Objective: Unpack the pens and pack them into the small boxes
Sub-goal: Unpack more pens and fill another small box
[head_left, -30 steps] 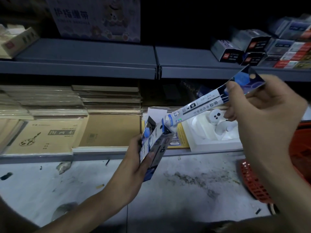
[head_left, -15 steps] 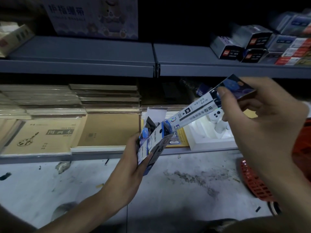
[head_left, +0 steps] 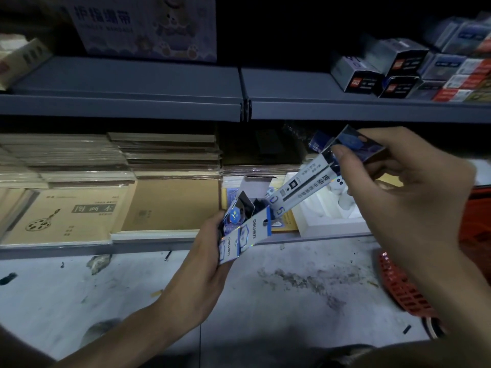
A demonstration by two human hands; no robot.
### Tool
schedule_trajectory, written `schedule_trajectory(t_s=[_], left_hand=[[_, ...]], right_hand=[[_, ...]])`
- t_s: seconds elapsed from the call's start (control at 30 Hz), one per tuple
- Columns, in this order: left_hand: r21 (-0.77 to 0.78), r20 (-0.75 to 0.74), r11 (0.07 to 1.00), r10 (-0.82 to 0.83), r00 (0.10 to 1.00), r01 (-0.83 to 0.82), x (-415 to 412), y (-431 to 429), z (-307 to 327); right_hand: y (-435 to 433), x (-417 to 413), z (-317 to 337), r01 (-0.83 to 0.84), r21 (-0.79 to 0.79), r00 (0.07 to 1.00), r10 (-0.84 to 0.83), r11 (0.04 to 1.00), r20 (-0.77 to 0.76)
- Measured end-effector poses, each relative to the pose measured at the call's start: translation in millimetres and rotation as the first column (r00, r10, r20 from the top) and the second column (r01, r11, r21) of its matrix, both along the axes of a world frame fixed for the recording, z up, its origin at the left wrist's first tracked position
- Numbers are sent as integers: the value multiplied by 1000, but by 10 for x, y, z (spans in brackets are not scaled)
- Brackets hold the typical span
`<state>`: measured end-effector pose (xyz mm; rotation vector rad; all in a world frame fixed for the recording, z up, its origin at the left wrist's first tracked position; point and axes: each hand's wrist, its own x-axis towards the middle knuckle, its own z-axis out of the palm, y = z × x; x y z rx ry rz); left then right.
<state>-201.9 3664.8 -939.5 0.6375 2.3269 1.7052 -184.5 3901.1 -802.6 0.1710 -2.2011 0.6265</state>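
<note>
The pen pack (head_left: 305, 187), a long narrow white-and-blue card sleeve, looked light and thin. It probably stayed stiff enough along its length to be steered by one end, yet would bend or crease if squeezed mid-span, and its glossy print suggested it could slip in a loose grip. The dark blue top end seemed the best place to hold it, since that left the lower end free to go in. The right hand (head_left: 409, 197) pinched it there, with the thumb (head_left: 342, 155) pressed on the near face, the fingers curled behind, and the wrist raised to the right so the pack slanted down and to the left. The pack's lower end sat at the open mouth of the small box (head_left: 247, 232), touching its rim; how far it had gone inside could not be told. The box was thin printed card and likely easy to crush, so it was best gripped around its lower body, clear of the mouth. The left hand (head_left: 202, 277) held it that way from below, with its fingers wrapped round the box and the opening tilted up toward the pack. Both were held in the air over a dusty floor (head_left: 279, 301), in front of a low shelf (head_left: 159, 245) of notebooks (head_left: 66, 211), with a red basket (head_left: 403, 288) at the right.
</note>
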Motion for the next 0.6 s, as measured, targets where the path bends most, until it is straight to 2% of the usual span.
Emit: schedule_trajectory(t_s=[0.07,0.13,0.23,0.37,0.43,0.6], left_hand=[[-19,-6,1000,15,1000,-15,-12,-8,-25],[-33,-39,999,14,999,-16,-17,-10,-36],[-31,-61,999,7,998,-9,-27,-40,-78],[-7,-43,1000,18,999,-19,-17,-6,-87],[0,-47,1000,30,998,-31,-17,-13,-91],[-15,-44,999,39,998,-40,-31,-31,-174]], right_hand=[[-5,-34,-40,-8,-15,1000,8,1000,7],[-25,-49,-48,-35,-142,992,51,989,112],[-67,-98,-112,-4,-442,935,160,897,316],[-132,-144,-232,44,-614,869,273,788,413],[-166,-145,-252,90,-617,833,281,781,476],[-272,-175,-409,151,-441,789,160,885,593]])
